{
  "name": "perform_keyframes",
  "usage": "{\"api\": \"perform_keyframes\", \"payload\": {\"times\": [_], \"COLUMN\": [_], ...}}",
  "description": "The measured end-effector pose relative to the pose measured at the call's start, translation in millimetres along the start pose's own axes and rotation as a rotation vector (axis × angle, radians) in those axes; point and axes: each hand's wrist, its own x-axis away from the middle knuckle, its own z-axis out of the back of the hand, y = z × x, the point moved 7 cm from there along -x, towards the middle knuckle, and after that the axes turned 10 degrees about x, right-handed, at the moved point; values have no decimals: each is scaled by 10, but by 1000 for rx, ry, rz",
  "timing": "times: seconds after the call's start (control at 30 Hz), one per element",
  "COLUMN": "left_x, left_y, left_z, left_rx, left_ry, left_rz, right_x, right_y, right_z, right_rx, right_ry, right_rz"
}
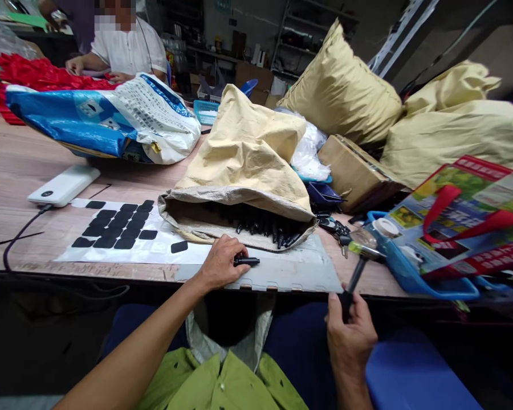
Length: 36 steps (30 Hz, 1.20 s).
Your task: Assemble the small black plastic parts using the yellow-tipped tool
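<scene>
My left hand rests at the table's front edge, its fingers closed round a short black cylindrical piece that lies over a grey sheet. My right hand is in front of the table edge, wrapped round the black handle of a hammer whose metal head points up. Just beyond my left hand, a cream cloth sack lies with its mouth towards me, and many black pieces show inside. Left of it, black rounded patches lie in rows on a white sheet.
A white power bank with a cable and a blue-and-white bag are at the left. At the right stand a blue basket, a colourful bag and a wooden box. Full sacks lie behind. A person sits across the table.
</scene>
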Motion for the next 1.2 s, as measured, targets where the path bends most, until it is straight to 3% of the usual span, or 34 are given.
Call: {"api": "perform_keyframes", "payload": {"times": [0.07,0.17,0.3,0.47,0.67,0.8,1.0,1.2], "left_x": [-3,-8,-13,-22,-23,-20,-15,-10], "left_y": [2,-13,-37,-67,-60,-66,-52,-64], "left_z": [0,1,-9,-2,-1,5,0,0], "left_rx": [-1,1,15,36,44,31,57,60], "left_ry": [-3,0,-15,-12,-15,6,11,17], "left_rz": [5,13,10,28,7,27,25,27], "right_x": [146,352,517,615,765,814,735,675], "right_y": [-201,-429,-529,-714,-1090,-1109,-1033,-924], "right_z": [-9,-173,-412,-572,-641,-735,-596,-641], "right_rx": [-120,-288,-153,98,179,305,274,325], "right_ry": [-39,-215,-345,-374,-262,-294,-183,-227], "right_rz": [53,106,201,402,693,765,721,684]}}
